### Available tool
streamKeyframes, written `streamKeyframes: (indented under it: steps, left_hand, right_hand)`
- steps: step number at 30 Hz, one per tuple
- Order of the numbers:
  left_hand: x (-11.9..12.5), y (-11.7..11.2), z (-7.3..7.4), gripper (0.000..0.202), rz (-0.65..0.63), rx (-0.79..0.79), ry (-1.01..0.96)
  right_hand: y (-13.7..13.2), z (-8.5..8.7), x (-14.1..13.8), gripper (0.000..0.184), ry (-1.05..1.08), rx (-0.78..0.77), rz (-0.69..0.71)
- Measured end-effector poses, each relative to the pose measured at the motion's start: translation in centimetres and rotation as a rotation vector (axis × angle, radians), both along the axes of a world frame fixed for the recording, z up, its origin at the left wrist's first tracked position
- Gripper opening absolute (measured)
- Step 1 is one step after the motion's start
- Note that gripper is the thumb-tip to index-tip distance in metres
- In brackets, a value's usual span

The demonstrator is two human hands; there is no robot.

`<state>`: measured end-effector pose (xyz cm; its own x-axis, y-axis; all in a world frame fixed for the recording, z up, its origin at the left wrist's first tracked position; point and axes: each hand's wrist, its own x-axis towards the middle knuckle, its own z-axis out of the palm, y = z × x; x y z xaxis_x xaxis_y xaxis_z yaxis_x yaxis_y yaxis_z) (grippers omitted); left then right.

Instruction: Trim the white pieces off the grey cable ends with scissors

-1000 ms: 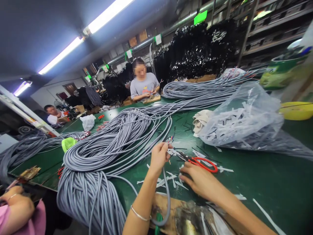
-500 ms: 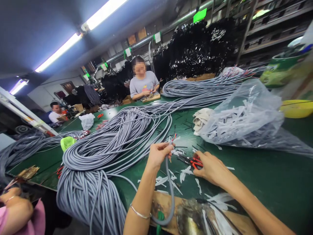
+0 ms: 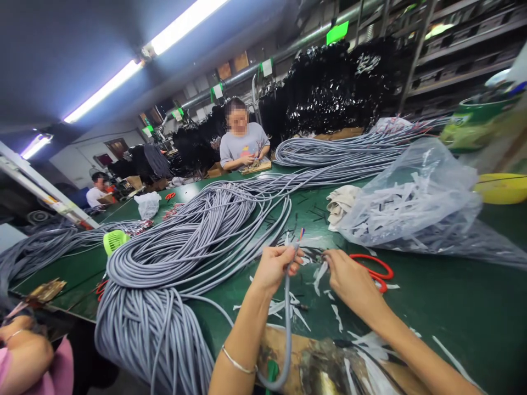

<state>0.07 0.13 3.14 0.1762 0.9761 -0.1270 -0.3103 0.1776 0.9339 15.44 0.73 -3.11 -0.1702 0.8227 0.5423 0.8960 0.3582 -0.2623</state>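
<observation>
My left hand (image 3: 279,266) is closed around a grey cable (image 3: 287,312) just below its end, where thin coloured wires (image 3: 302,233) stick out. From there the cable hangs down and curls beside my wrist. My right hand (image 3: 349,277) is a little to the right, fingertips pinched together close to dark, thin pieces; what they hold is too small to make out. Red-handled scissors (image 3: 389,270) show behind the right hand, which hides their blades. Pale strips (image 3: 319,277) lie scattered on the green table (image 3: 444,296) under both hands.
Large coils of grey cable (image 3: 164,258) fill the left and middle of the table. A clear plastic bag (image 3: 411,211) of white strips stands at right, beside a crumpled cloth (image 3: 342,204) and a yellow bowl (image 3: 504,189). A co-worker (image 3: 245,140) sits across; another person's arm (image 3: 27,351) is lower left.
My right hand has let go of the scissors' red handles, which now show farther right. Its fingertips have moved up and closed near the cable end. My left hand still holds the cable.
</observation>
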Motion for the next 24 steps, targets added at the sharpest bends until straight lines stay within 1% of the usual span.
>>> streamKeyframes:
  steps: [3, 6, 9, 13, 16, 19, 21, 24]
  left_hand:
    - [0.0, 0.0, 0.1, 0.049, -0.036, -0.06, -0.075]
    - [0.1, 0.0, 0.2, 0.053, -0.062, -0.105, -0.117]
    - [0.4, -0.1, 0.1, 0.055, -0.078, -0.125, -0.115]
    - [0.7, -0.3, -0.1, 0.054, -0.119, -0.133, -0.106]
    - [0.8, -0.4, -0.1, 0.055, -0.127, -0.149, -0.101]
    - [0.9, -0.5, 0.0, 0.053, -0.119, -0.145, -0.086]
    - [1.0, -0.5, 0.0, 0.052, -0.077, -0.131, -0.06]
    - [1.3, -0.5, 0.0, 0.053, 0.003, -0.102, -0.003]
  right_hand:
    - [0.0, 1.0, 0.3, 0.031, 0.149, 0.139, -0.016]
    - [-0.7, 1.9, 0.0, 0.039, 0.248, 0.305, 0.042]
    - [-1.3, 2.3, -0.5, 0.043, 0.247, 0.376, 0.058]
    - [-1.5, 2.3, -0.7, 0.047, 0.179, 0.429, 0.024]
    - [-1.6, 2.4, -0.6, 0.047, 0.157, 0.459, 0.033]
    - [-1.8, 2.7, -0.5, 0.048, 0.229, 0.416, 0.054]
    - [-1.9, 2.9, -0.5, 0.051, 0.332, 0.319, 0.069]
    - [-1.7, 3.1, -0.4, 0.054, 0.557, 0.119, 0.092]
